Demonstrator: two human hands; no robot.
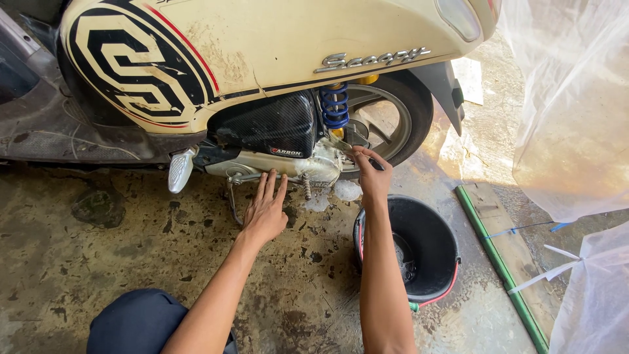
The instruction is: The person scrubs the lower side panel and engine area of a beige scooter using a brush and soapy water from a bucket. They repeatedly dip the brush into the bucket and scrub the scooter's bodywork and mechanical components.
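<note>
A cream scooter (275, 39) with black and red side graphics stands before me on a wet concrete floor. My left hand (265, 210) rests flat, fingers together and pointing up, against the underside of the silver engine case (288, 164) near the stand. My right hand (371, 172) is closed on a thin dark tool or brush (379, 164), held against the soapy case beside the blue coil shock spring (335, 105) and the rear wheel (393, 118). White foam (346, 190) clings below the case.
A black bucket (432, 226) with a red rim stands on the floor under my right forearm. A green-edged plank (501, 255) lies at the right, beside clear plastic sheeting (570, 118). My dark-trousered knee (141, 321) is at the bottom left.
</note>
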